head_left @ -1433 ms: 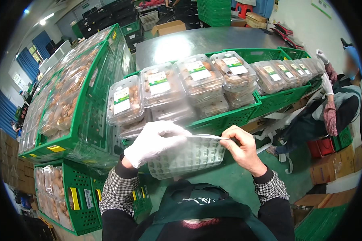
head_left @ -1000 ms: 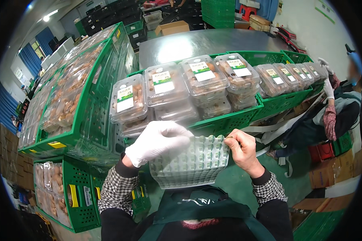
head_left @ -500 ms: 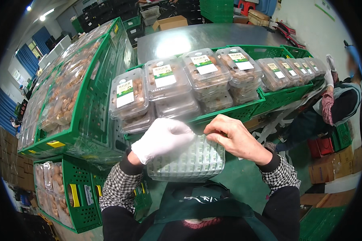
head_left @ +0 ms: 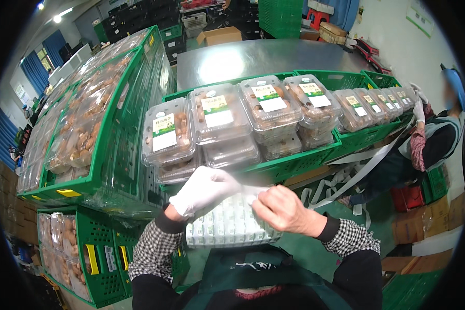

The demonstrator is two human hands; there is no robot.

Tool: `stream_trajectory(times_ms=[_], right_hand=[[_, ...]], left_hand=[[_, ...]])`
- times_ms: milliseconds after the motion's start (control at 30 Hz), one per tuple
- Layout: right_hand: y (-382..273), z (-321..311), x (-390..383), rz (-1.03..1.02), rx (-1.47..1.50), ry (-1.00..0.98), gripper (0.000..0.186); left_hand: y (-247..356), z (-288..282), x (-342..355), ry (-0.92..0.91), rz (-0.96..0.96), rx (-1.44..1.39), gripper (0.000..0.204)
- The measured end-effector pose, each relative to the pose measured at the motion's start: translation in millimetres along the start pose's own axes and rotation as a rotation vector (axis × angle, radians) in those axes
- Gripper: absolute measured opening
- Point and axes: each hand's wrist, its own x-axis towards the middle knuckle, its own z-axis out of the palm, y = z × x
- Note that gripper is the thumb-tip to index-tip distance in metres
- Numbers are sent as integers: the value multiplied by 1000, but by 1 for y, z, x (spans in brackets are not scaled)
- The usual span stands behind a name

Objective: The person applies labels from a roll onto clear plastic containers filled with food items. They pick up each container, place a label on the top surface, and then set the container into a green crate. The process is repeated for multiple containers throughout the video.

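Note:
My gloved left hand (head_left: 201, 191) holds a sheet of small green-and-white stickers (head_left: 227, 227) that hangs over my dark apron. My bare right hand (head_left: 281, 209) is closed at the sheet's upper right, pinching it or a whitish piece at its edge; the area between my fingertips is blurred. Just beyond my hands, clear plastic clamshell packs of brown mushrooms (head_left: 168, 134), with white-and-green labels, are stacked in a green crate (head_left: 279, 170).
Tall green crates (head_left: 103, 119) of packs stand left, with another crate (head_left: 98, 227) below. Behind lies a steel table (head_left: 263, 57). A co-worker (head_left: 431, 144) in a blue cap stands right by more crated packs, beside white strapping (head_left: 367, 170) and cardboard boxes (head_left: 413, 222).
My right hand has moved left and down across the sheet toward my left hand, which has shifted slightly. The co-worker's hands have shifted slightly, and the view has moved a little.

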Motion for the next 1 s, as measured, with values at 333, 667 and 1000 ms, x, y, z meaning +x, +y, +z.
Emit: stream_trajectory(times_ms=[333,667,1000], right_hand=[[129,-48,127,1063,629,223,14],[271,92,236,1411,806,-247,19],[279,277,210,1614,906,-787,10]], left_hand=[[-60,-56,-108,384,273,699,8],[-123,-83,-124,448,-50,641,8],[-118,-93,-110,440,-231,174,23]])
